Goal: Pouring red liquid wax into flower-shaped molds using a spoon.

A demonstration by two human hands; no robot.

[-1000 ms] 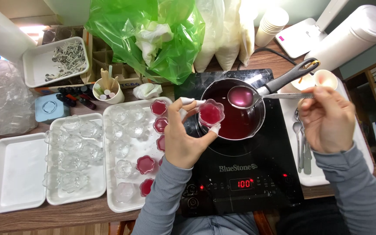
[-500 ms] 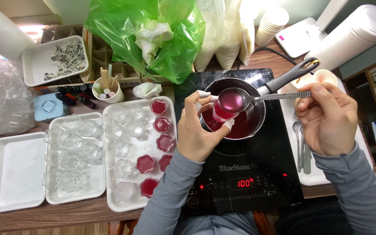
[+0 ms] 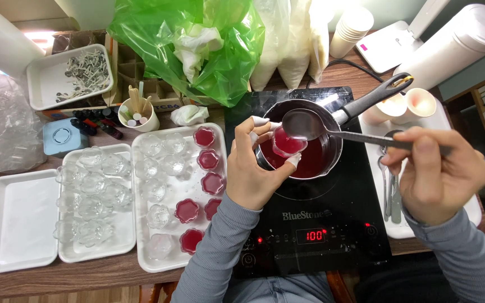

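The left hand (image 3: 254, 177) pinches a small clear cup (image 3: 286, 143) between thumb below and fingertips (image 3: 259, 122) above, so the cup sits at the hand's outer edge, held over the near rim of the saucepan (image 3: 304, 148). The cup is filled with red liquid. The right hand (image 3: 436, 174) is closed around the handle of a metal ladle (image 3: 304, 124), fingers curled over the shaft; the ladle's bowl hovers just above and touching close to the cup's far rim, and its inside looks mostly drained. The saucepan stands on a black induction cooker (image 3: 321, 224) and holds a pool of the same red liquid; its dark handle points away to the right. To the left, a white foam tray (image 3: 141, 247) carries rows of small clear moulds: the column nearest the cooker holds red fill, the others are clear. A second tray (image 3: 122, 247) beside it holds more unfilled moulds (image 3: 94, 196). Both forearms, in grey sleeves, come up from the bottom edge, the left wrist bent inward toward the pan, the right hand held level, well right of the pan.
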